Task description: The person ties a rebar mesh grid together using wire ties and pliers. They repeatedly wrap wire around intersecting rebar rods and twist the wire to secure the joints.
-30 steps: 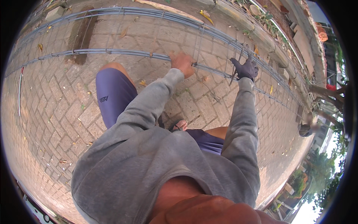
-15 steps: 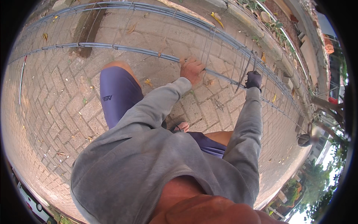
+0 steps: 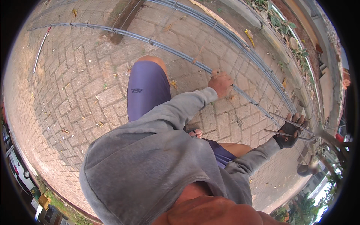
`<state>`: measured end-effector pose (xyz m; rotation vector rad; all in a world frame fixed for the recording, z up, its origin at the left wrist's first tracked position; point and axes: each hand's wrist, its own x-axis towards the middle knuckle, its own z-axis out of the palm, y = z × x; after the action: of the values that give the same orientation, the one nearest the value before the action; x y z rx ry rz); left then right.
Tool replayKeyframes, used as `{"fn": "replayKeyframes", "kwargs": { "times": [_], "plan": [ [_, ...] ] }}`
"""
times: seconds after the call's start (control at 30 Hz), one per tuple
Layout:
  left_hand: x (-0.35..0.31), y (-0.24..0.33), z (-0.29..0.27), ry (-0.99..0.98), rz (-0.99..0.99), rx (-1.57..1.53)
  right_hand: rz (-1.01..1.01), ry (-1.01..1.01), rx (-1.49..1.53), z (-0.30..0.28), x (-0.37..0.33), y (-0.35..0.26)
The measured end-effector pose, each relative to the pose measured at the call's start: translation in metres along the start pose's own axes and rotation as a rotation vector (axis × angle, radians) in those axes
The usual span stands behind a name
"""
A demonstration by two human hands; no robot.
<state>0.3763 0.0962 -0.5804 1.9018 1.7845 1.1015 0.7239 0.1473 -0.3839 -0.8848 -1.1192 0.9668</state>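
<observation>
My left hand (image 3: pixel 222 83), bare, is wrapped round the near grey steel bars (image 3: pixel 168 49) of a long rebar cage. My right hand (image 3: pixel 292 131), in a dark fingerless glove, is further right along the cage. A pair of long-handled pincers (image 3: pixel 276 132) lies across its palm, held with the fingers partly spread. The two handles stand apart and meet at the head, past the hand. Thin wire stirrups (image 3: pixel 240 64) link the near bars to the far bundle of bars (image 3: pixel 233 36).
Herringbone brick paving (image 3: pixel 86 86) lies under everything. A thick beam (image 3: pixel 125 17) passes under the cage at the upper left. Left of it lies a thin rod (image 3: pixel 42 50). A concrete kerb (image 3: pixel 273 47) with plants runs beyond the cage. A white car (image 3: pixel 20 168) stands at lower left.
My right hand has moved right and nearer with the pincers, turning them, and its fingers have spread. My left hand still grips the near bars. The whole view has shifted and tilted.
</observation>
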Motion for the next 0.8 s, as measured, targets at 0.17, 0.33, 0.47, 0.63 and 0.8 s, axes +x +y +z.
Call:
{"fn": "replayKeyframes", "kwargs": {
  "times": [0.17, 0.33, 0.47, 0.63, 0.8],
  "plan": [
    [0.000, -0.006, 0.003, -0.160, -0.010, 0.099, 0.312, -0.230, 0.145, 0.029, -0.007, -0.059],
    [0.001, -0.003, 0.007, -0.055, -0.021, 0.040, 0.803, -0.382, -1.172, 0.076, -0.071, -0.037],
    [0.003, 0.000, 0.000, -0.013, -0.015, 0.060, 0.593, -0.744, -1.655, 0.121, -0.101, -0.009],
    [0.002, 0.000, -0.001, -0.038, -0.024, 0.048, 0.376, -0.847, -2.004, 0.155, -0.105, 0.008],
    [0.001, -0.002, 0.003, 0.004, -0.014, 0.015, -0.006, -0.824, -2.181, 0.172, -0.100, 0.012]
  ]
}}
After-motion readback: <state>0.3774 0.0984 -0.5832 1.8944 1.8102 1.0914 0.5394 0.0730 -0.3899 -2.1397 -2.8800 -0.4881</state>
